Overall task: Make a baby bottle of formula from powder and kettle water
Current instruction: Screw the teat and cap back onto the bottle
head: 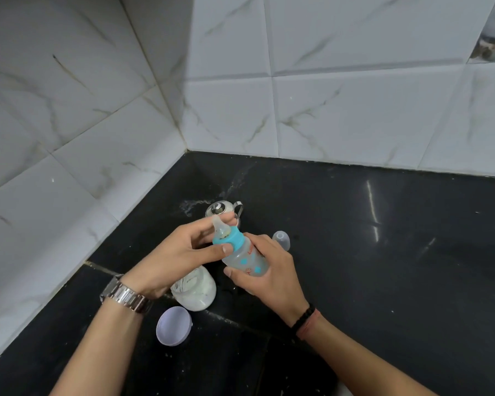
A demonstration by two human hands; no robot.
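A small translucent baby bottle [247,260] with blue squares and orange print is tilted above the black counter. My right hand [269,270] is wrapped around its body. My left hand [177,252] pinches the blue screw collar [230,238] that carries the clear teat [219,225]. Below my left hand stands an open glass jar of white powder [196,292], partly hidden by my wrist. Its round white lid [173,325] lies upturned in front of it. A small steel kettle [222,208] with a lid knob sits behind my hands, mostly covered by them.
The clear dome cap of the bottle [282,240] lies on the black counter [383,252] to the right of the bottle. White powder specks dot the counter near the kettle. Marble-look tiled walls [69,138] meet in a corner at the back left.
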